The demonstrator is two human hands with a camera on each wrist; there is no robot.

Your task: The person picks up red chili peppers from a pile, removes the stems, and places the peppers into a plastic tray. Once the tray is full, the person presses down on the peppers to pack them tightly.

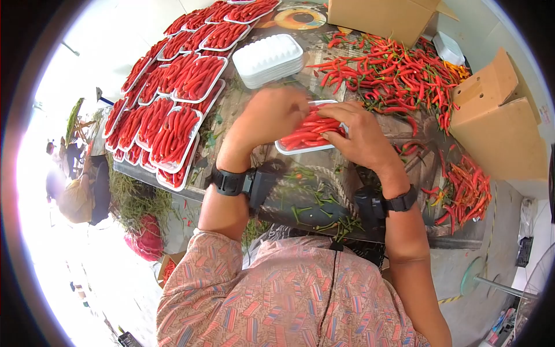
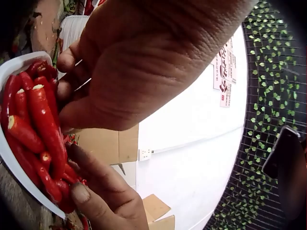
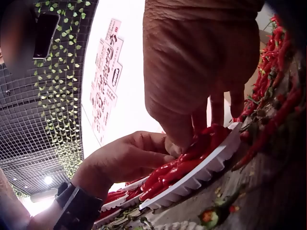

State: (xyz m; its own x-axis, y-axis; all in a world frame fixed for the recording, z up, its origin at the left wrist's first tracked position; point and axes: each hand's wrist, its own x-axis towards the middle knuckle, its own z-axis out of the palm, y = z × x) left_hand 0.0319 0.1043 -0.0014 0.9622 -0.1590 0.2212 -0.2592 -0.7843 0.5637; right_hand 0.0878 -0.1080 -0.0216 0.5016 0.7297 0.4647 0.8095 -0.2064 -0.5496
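A white foam tray [image 1: 306,148] filled with red chili peppers [image 1: 312,132] lies on the table in front of the body. Over its left end, the left hand [image 1: 272,114] is blurred, its fingers curled with their tips at the peppers; I cannot tell whether it pinches one. At the opposite end, the right hand [image 1: 365,134] holds the peppers, fingers across the far side and thumb on the near side. In the left wrist view, cut stem ends show on the peppers [image 2: 45,110]. The right wrist view shows both hands' fingertips close together above the tray [image 3: 192,184].
Stacked filled trays [image 1: 173,139] cover the table's left side. Empty foam trays [image 1: 269,61] stand piled behind the hands. Loose chilies [image 1: 393,75] spread at back right, with a smaller heap [image 1: 465,188] nearer. Cardboard boxes [image 1: 500,124] border the right. Green stems [image 1: 324,214] litter the front edge.
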